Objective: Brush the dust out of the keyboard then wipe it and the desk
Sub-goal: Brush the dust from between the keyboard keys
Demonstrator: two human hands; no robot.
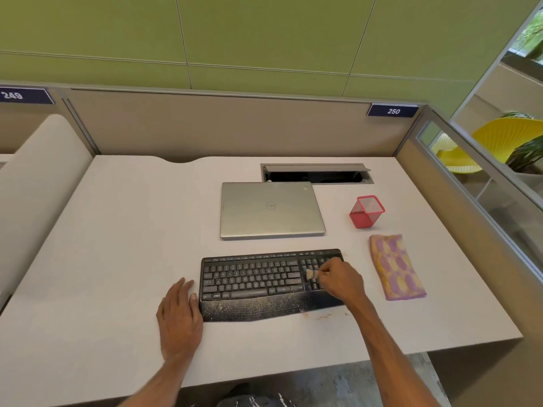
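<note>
The dusty black keyboard (252, 277) sits front and centre on the pale grey bench (117, 230). Careless strokes of the small pale-bristled brush (312, 274) could drive grit deeper between the number-pad keys or flick it onto the closed silver laptop (270, 210) just behind (orange crumbs (321, 317) lie by the keyboard's front edge). Of the hands, the right hand (340, 279) pinches the brush, bristles down on the number pad, while the left hand (179, 312) lies flat and released against the keyboard's left end.
</note>
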